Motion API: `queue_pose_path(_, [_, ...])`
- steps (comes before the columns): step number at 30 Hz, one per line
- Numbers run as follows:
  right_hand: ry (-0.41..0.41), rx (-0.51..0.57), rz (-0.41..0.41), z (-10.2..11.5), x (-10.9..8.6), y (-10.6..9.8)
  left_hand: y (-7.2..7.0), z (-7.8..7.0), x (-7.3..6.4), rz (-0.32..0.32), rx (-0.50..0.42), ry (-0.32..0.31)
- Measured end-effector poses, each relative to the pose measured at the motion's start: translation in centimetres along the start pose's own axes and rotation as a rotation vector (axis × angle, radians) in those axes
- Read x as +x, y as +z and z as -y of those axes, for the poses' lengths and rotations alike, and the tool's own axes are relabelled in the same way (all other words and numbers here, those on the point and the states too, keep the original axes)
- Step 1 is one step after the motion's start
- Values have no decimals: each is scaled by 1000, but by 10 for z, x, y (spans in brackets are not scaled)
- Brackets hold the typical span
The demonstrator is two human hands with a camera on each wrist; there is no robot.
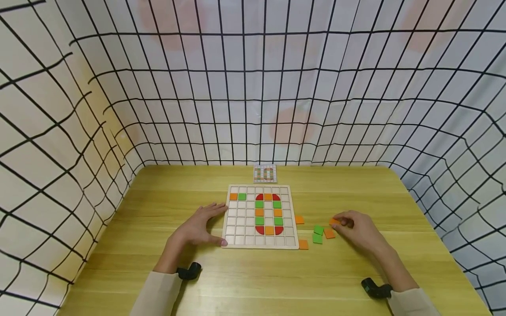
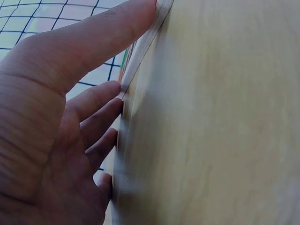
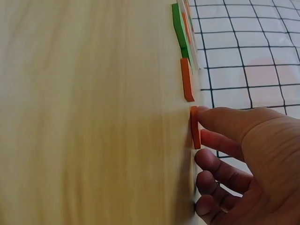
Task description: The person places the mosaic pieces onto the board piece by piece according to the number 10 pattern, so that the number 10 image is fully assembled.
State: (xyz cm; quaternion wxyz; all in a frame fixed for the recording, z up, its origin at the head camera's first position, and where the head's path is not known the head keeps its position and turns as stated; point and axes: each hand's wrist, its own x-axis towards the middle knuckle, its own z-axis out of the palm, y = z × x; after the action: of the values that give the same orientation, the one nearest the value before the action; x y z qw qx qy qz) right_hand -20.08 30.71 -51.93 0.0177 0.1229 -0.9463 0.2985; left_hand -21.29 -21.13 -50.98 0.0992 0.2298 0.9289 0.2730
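Note:
A wooden grid board (image 1: 240,224) lies on the table with red, orange and green tiles set in several of its squares. Along the board's left edge, my left hand (image 1: 197,224) is spread, its thumb at the near corner and its fingertips farther up. The left wrist view shows the same hand (image 2: 51,117) touching the edge with straight fingers. To the right of the board, my right hand (image 1: 361,230) pinches an orange square tile (image 3: 195,127) between thumb and index finger, low at the tabletop. Its other fingers (image 3: 225,171) are loosely bent.
Between board and right hand lie loose green tiles (image 1: 317,238) and an orange tile (image 1: 329,233). Two more orange tiles, one upper (image 1: 299,219) and one lower (image 1: 303,244), lie by the board's right edge. A small pattern card (image 1: 265,174) is behind the board. Black netting (image 1: 245,98) surrounds the table.

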Motion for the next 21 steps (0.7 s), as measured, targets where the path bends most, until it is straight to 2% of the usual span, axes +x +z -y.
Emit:
queue_pose_path(13, [4,-31,12,-1,0,-7,0,-2,0,2,-8,-11])
queue_pose_path(21, [-36,-47,4,16,17,-5,0,-2,0,1,-10,-14])
